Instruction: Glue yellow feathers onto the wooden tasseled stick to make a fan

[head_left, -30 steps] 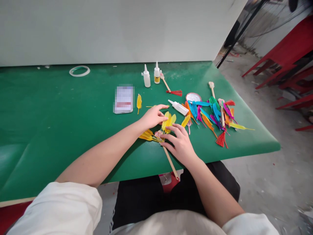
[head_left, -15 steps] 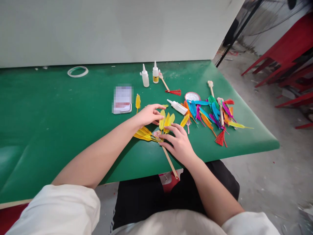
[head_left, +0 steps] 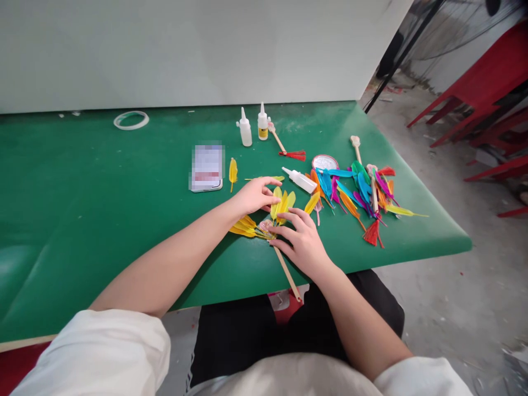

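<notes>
A feather fan lies at the table's front edge, its wooden handle (head_left: 286, 273) pointing toward me and yellow feathers (head_left: 244, 226) spreading from its pale pinkish head (head_left: 265, 225). My left hand (head_left: 260, 196) reaches over from the left, fingers closed on an upright yellow feather (head_left: 276, 203). On the right side, my right hand (head_left: 304, 240) holds the fan at the feather bases, thumb and fingertips close together by the head. More yellow feathers (head_left: 290, 199) stand between the two hands. The quill end of the left hand's feather is partly hidden.
Behind the hands lie a phone (head_left: 207, 168), a loose yellow feather (head_left: 233, 171) and a fallen white bottle (head_left: 302, 180). Two nozzle bottles (head_left: 245, 133) stand farther back. Coloured feathers (head_left: 363, 187) and red tassels (head_left: 372, 234) are heaped right. A tape roll (head_left: 131, 120) lies back left.
My left hand has shifted slightly right, bringing its yellow feather closer to the others. My right hand and the fan handle stay in place.
</notes>
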Tool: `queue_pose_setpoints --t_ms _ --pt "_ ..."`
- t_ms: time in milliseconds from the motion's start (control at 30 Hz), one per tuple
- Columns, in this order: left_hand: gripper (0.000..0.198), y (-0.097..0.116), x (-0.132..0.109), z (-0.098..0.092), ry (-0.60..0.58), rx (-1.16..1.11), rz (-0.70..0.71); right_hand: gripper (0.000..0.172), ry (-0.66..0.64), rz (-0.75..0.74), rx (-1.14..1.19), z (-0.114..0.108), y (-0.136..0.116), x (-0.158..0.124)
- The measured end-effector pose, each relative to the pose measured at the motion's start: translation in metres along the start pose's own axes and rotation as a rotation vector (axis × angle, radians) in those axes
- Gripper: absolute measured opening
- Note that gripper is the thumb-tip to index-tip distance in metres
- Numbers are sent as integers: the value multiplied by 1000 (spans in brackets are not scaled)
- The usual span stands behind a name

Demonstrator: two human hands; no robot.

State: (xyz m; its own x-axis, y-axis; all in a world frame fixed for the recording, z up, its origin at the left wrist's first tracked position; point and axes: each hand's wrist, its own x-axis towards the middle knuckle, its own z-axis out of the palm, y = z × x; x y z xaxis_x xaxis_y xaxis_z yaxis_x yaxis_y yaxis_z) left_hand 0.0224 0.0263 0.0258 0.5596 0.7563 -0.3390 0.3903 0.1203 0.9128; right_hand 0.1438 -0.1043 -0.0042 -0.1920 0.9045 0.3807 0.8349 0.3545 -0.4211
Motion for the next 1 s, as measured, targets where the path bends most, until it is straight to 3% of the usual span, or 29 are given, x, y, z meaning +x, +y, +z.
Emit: queue_pose_setpoints --t_ms 1000 --pt "53 -4 2 0 2 142 43 26 27 -3 -11 1 1 0"
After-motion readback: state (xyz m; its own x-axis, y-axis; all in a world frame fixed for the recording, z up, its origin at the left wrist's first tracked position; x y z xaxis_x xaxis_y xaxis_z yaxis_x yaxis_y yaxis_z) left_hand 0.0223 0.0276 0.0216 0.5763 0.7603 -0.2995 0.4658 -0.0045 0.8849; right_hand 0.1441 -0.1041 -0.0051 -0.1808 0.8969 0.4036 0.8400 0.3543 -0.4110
